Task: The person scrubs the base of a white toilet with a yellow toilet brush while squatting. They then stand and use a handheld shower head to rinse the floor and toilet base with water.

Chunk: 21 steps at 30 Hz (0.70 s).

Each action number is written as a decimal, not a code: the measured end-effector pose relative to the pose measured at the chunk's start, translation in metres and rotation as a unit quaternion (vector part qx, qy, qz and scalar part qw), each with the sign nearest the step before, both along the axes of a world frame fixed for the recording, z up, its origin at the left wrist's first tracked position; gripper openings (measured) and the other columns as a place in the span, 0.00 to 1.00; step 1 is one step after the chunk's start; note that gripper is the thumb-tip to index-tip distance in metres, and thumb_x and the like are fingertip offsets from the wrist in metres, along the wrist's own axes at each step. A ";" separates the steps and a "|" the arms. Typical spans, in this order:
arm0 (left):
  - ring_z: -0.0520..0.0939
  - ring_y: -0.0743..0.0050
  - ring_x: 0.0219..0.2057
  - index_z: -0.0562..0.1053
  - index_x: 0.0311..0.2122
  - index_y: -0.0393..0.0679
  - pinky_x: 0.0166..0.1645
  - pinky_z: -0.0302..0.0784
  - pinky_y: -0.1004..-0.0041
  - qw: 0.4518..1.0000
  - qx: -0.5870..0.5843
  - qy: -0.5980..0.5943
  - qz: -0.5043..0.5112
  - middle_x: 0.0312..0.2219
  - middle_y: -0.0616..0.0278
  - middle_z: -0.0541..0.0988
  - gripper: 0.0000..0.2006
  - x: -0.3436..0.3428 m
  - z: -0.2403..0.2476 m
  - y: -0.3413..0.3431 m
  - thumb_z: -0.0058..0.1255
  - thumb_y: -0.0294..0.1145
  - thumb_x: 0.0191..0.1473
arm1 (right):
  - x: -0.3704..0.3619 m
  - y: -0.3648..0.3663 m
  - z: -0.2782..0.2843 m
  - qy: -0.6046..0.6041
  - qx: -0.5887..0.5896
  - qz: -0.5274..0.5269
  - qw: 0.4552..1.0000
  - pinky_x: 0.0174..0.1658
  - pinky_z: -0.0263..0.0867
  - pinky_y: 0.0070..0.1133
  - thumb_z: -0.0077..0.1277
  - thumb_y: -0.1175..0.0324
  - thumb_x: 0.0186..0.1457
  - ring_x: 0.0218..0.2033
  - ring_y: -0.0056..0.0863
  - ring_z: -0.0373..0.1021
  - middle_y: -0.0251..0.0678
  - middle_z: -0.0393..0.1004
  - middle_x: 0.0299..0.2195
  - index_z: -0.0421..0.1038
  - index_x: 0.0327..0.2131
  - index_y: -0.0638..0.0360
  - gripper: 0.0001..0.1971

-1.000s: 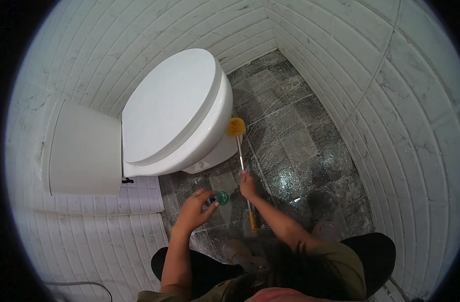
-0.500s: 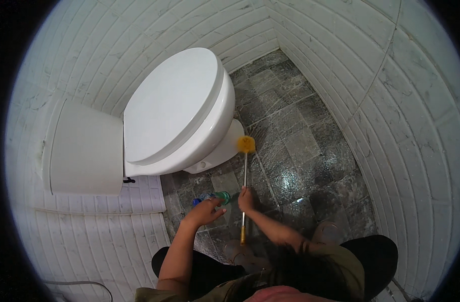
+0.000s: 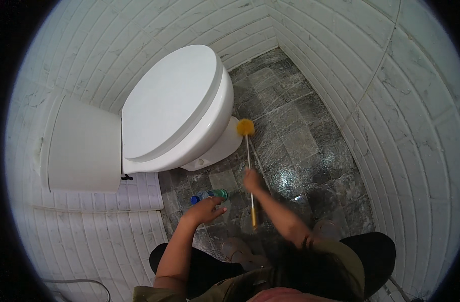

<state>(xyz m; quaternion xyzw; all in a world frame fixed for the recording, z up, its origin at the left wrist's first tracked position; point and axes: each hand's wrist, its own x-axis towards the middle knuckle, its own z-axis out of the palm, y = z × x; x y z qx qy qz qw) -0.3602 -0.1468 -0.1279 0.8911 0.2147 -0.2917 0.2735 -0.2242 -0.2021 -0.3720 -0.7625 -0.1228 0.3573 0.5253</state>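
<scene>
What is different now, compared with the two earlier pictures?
The left hand has opened over the bottle, which now lies on its side, apparently released. The brush moved toward the person, then away again, still in the right hand. The toilet lid stays shut.

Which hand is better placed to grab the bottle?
Left, I'd say: the left hand is right by the bottle, thumb and fingers apart. The right hand is farther off and already grips the brush.
</scene>
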 end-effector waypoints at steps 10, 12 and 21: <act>0.79 0.51 0.40 0.67 0.54 0.39 0.44 0.74 0.63 1.000 -0.010 0.010 0.017 0.40 0.45 0.76 0.26 -0.015 -0.002 0.000 0.48 0.48 0.57 | 0.002 0.025 0.022 0.160 0.028 -0.032 0.986 0.24 0.65 0.35 0.34 0.52 0.64 0.15 0.39 0.70 0.42 0.67 0.14 0.66 0.28 0.67 0.24; 0.79 0.51 0.40 0.68 0.54 0.38 0.44 0.74 0.63 0.999 -0.011 0.027 0.033 0.41 0.45 0.76 0.26 -0.031 -0.005 0.002 0.48 0.48 0.57 | 0.009 0.018 0.074 0.184 0.024 0.000 0.983 0.28 0.66 0.36 0.31 0.52 0.65 0.20 0.44 0.70 0.47 0.69 0.21 0.66 0.30 0.68 0.25; 0.79 0.50 0.40 0.68 0.53 0.37 0.44 0.73 0.63 1.000 -0.017 0.011 0.010 0.39 0.45 0.77 0.26 -0.016 -0.006 0.007 0.47 0.49 0.58 | -0.033 0.017 0.029 0.133 0.068 -0.055 0.987 0.23 0.64 0.34 0.31 0.49 0.65 0.20 0.40 0.70 0.42 0.68 0.20 0.66 0.31 0.67 0.27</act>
